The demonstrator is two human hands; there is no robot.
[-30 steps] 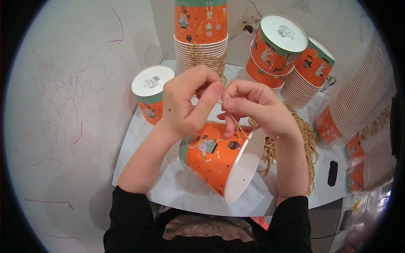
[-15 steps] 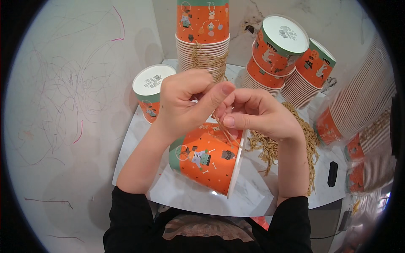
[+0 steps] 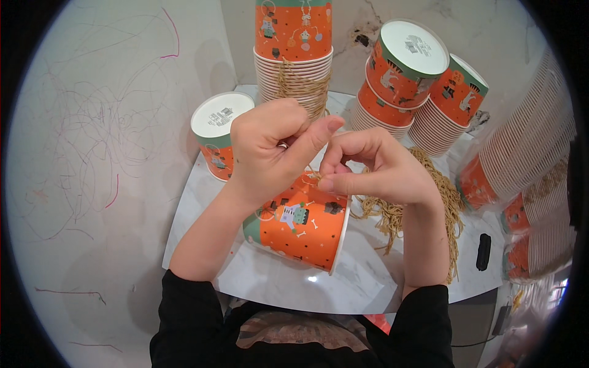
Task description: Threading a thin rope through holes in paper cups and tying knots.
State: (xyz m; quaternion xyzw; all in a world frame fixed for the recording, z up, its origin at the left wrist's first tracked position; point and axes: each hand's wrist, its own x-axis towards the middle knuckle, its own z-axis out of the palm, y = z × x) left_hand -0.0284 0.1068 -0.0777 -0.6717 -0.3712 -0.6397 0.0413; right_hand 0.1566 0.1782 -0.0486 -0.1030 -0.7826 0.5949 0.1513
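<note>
"Orange and green, the printed bucket (image 3: pixel 300 227) is on its side at the near part of the counter (image 3: pixel 362 291), its mouth facing right."

"And the left hand (image 3: pixel 270 147)?"

"Above the bucket, thumb raised, other fingers curled under; they hide too much for me to tell how far closed it is or what it has hold of."

"The right hand (image 3: pixel 323 178)?"

"Thumb and forefinger pinched on a tan cord (image 3: pixel 314 175), just over the bucket's far side."

"What's around them?"

"A cord heap (image 3: pixel 446 202) to the right, an upturned bucket (image 3: pixel 218 150) at left, and a tall stack (image 3: pixel 291 30) at the far side."
</note>
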